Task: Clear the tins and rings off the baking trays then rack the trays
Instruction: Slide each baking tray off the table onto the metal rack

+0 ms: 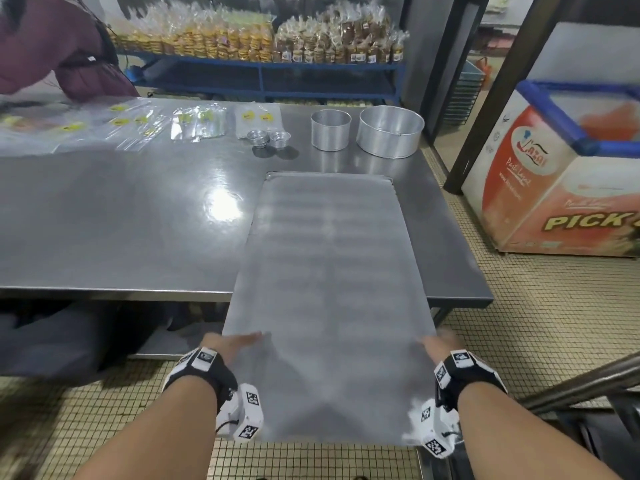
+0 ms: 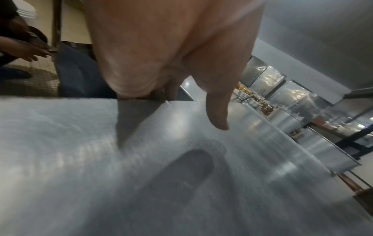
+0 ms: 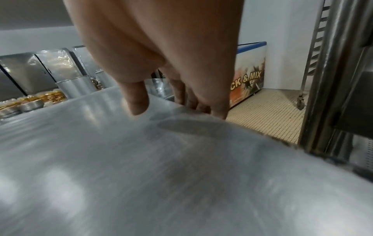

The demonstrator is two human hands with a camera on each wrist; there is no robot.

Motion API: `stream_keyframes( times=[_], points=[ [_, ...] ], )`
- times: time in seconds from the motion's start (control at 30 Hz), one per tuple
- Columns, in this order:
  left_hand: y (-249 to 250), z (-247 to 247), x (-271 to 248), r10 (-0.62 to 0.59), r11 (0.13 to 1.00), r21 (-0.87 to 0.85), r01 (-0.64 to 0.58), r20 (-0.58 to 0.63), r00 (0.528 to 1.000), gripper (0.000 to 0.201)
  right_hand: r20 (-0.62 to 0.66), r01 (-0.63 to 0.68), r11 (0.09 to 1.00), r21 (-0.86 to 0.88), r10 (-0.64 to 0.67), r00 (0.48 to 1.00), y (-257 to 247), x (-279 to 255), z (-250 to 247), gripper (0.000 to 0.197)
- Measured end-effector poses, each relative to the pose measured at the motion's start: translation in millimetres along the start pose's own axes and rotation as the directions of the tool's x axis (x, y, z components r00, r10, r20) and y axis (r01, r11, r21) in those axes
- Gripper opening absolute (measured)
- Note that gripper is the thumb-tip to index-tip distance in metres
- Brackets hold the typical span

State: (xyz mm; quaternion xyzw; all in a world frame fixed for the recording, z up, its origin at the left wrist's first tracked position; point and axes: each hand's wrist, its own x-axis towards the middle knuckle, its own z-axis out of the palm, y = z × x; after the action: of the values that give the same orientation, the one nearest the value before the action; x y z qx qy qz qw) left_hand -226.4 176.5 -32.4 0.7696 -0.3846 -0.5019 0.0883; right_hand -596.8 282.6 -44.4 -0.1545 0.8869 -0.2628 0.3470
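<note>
A long grey baking tray lies half on the steel table, its near end sticking out over the floor. My left hand grips its left edge, thumb on top and fingers curled under. My right hand holds the right edge the same way, thumb over the tray and fingers wrapped round the rim. The tray surface is bare. At the table's far end stand a tall ring, a wider round tin and small stacked tins.
Plastic bags lie across the far left of the table, where a person in maroon leans in. A chest freezer stands to the right. A steel tray rack is close on my right. Shelves of packed goods fill the back.
</note>
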Motion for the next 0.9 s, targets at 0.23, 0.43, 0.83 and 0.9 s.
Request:
stream_keyframes(
  times=[0.23,0.43,0.83,0.9],
  points=[
    [3.5,4.2,13.0,0.018,0.997,0.071,-0.012,-0.074,0.997,0.051,-0.006,-0.076,0.996,-0.038,0.076,0.997,-1.3,-3.6,8.2,0.014],
    [1.5,-5.0,18.4,-0.006,0.998,0.066,0.004,0.031,1.000,0.048,0.128,-0.087,0.995,-0.056,0.094,0.987,-7.4,-10.0,0.8,0.023],
    [-2.0,-1.1,43.1,-0.093,0.995,-0.042,0.089,-0.121,0.988,0.058,0.019,-0.199,0.978,0.060,0.199,0.980,-9.0,-28.6,17.5,0.058],
    [1.9,-3.9,46.2,-0.075,0.997,-0.020,0.073,-0.114,0.991,0.056,0.002,-0.213,0.975,0.066,0.214,0.977,-11.8,-31.9,20.1,0.060]
  ],
)
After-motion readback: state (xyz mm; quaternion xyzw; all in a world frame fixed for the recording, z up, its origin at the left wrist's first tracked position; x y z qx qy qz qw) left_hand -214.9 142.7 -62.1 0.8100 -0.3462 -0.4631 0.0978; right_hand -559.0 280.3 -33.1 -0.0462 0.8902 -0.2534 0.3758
